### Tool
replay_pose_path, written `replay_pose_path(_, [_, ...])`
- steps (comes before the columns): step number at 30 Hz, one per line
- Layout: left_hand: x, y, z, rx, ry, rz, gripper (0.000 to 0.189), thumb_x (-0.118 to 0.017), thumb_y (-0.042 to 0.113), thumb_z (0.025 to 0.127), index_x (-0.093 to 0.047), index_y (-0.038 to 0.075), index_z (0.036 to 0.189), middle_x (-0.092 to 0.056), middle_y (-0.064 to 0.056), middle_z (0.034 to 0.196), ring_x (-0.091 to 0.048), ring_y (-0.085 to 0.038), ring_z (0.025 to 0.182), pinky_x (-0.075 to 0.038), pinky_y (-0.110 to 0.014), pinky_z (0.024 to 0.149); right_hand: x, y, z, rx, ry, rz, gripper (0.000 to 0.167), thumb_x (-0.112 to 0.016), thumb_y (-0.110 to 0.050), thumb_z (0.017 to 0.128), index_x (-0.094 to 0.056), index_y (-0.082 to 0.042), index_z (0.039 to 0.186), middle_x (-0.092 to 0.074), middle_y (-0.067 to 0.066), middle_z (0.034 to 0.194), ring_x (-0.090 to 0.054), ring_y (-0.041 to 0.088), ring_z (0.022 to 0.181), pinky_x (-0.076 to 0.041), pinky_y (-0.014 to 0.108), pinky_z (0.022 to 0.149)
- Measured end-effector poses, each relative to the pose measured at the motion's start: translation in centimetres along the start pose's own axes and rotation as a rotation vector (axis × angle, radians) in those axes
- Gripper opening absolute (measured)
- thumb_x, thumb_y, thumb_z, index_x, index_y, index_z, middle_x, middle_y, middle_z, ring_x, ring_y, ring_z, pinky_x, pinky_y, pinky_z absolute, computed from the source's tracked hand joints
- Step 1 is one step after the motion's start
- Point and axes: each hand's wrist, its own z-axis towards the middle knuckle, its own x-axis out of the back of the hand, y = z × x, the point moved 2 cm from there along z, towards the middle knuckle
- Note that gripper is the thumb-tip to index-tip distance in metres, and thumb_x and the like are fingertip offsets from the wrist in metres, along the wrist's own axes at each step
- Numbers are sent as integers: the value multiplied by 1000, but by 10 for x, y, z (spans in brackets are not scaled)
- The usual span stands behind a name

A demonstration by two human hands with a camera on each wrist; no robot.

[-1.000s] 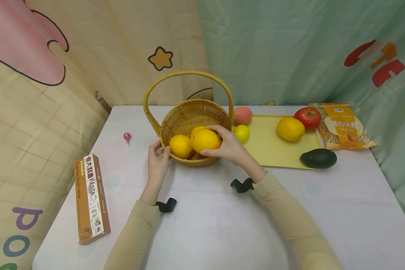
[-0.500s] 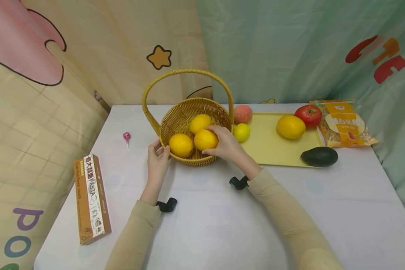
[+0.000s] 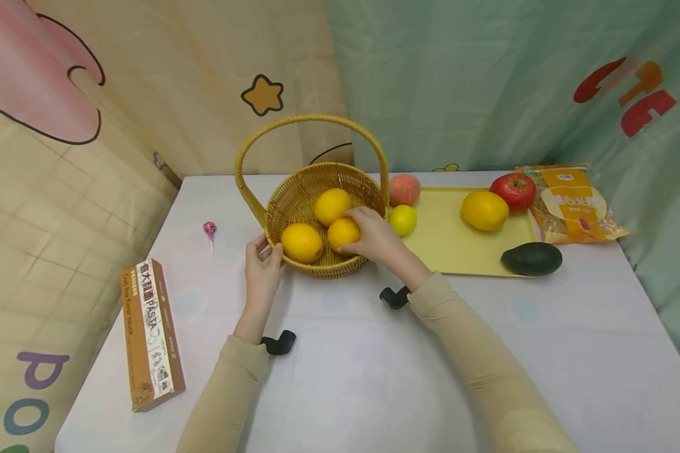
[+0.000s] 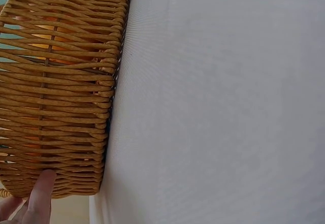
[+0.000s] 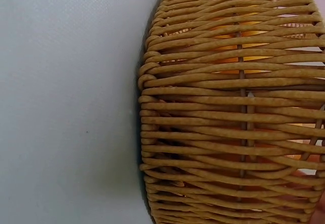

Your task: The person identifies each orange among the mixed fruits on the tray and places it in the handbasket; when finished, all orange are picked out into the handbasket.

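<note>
- Sitting inside the wicker basket (image 3: pixel 294 204): smooth yellow fruit (image 3: pixel 343 235), rounded, in the grip of the right hand (image 3: pixel 378 238).
- Basket: golden-tan, openwork, arched handle (image 3: pixel 311 117); left hand (image 3: pixel 262 269) pinching rim (image 3: pixel 330 165).

Yellow fruit (image 3: pixel 342 234) inside wicker basket (image 3: pixel 324 272)

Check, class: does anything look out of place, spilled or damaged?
The dark green fruit covers the near right corner of the yellow tray and juts past its edge, looking misplaced. Nothing appears spilled or damaged.
</note>
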Motion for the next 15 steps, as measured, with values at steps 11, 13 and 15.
replay_pose_path(11, [0, 1, -1, 9, -8, -20, 52, -53, 17, 101, -31, 5, 147, -39, -16, 148, -48, -27, 128, -51, -43, 104, 10, 6, -12, 73, 184, 275, 38, -64, -27, 97, -61, -7, 129, -59, 10, 131, -52, 28, 127, -42, 44, 112])
replay_pose_path(13, [0, 1, -1, 14, -3, -12, 52, -53, 18, 102, -31, 5, 147, -40, -15, 148, -49, -27, 128, -51, -43, 104, 17, 7, -16, 64, 211, 307, 37, -63, -27, 97, -61, -6, 128, -59, 11, 131, -52, 30, 126, -44, 45, 110])
replay_pose_path(15, [0, 2, -1, 18, -4, -10, 53, -53, 18, 102, -30, 5, 148, -39, -15, 149, -48, -27, 129, -50, -43, 105, 25, 10, -21, 52, 228, 337, 37, -63, -26, 97, -61, -5, 128, -60, 13, 130, -54, 31, 125, -45, 46, 109])
